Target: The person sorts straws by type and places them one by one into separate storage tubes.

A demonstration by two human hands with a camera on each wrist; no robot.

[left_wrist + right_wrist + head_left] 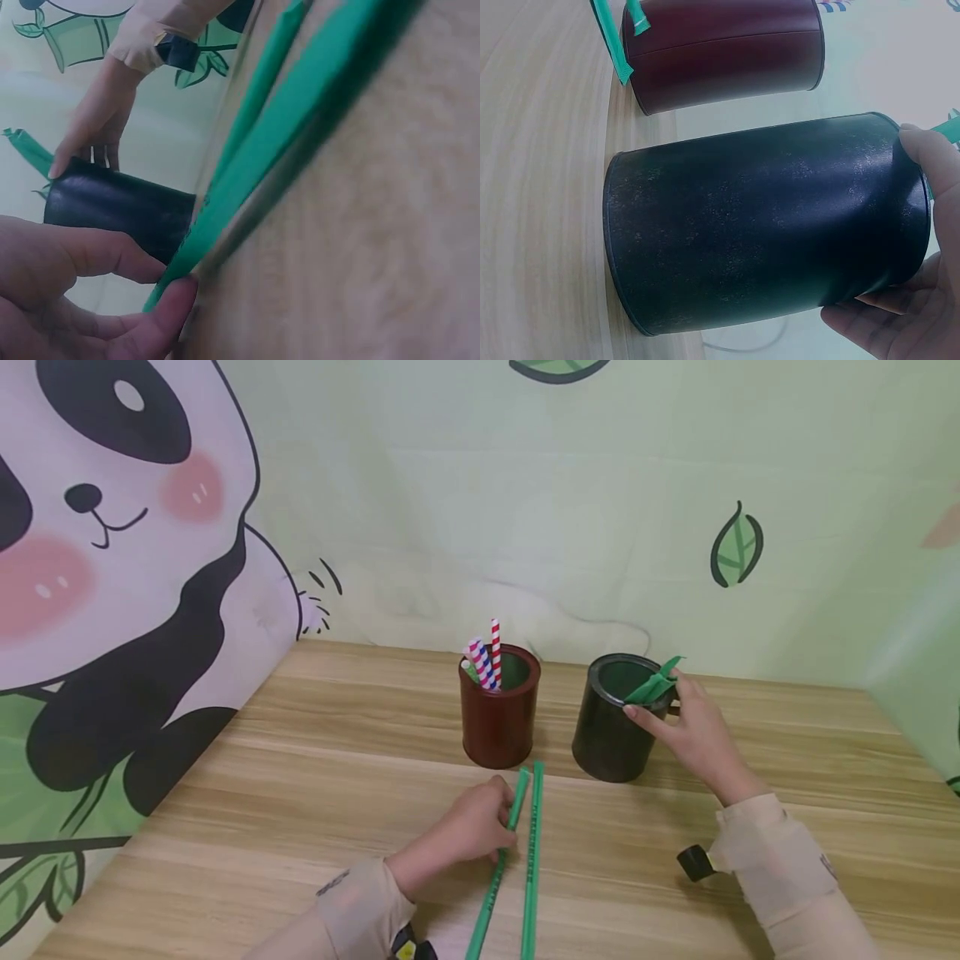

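Note:
My left hand (pixel 472 820) pinches a long green wrapped straw (pixel 491 893) between thumb and forefinger, close over the wooden table. A second green wrapped straw (pixel 532 868) with dark print lies just to its right. At the right, my right hand (pixel 697 731) grips the black cylindrical cup (pixel 613 739) near its rim, thumb on the near side and fingers round the far side. Green wrapped straw ends (pixel 654 687) stick out of this cup. In the right wrist view, the black cup's side (pixel 765 225) fills the middle, beside the thumb at its rim.
A dark red cup (pixel 497 727) stands left of the black one, with several striped paper straws (pixel 483 662) leaning in it. Behind the wooden table (pixel 337 793) rises a pale green backdrop (pixel 450 510) with a printed panda (pixel 135 568) at the left.

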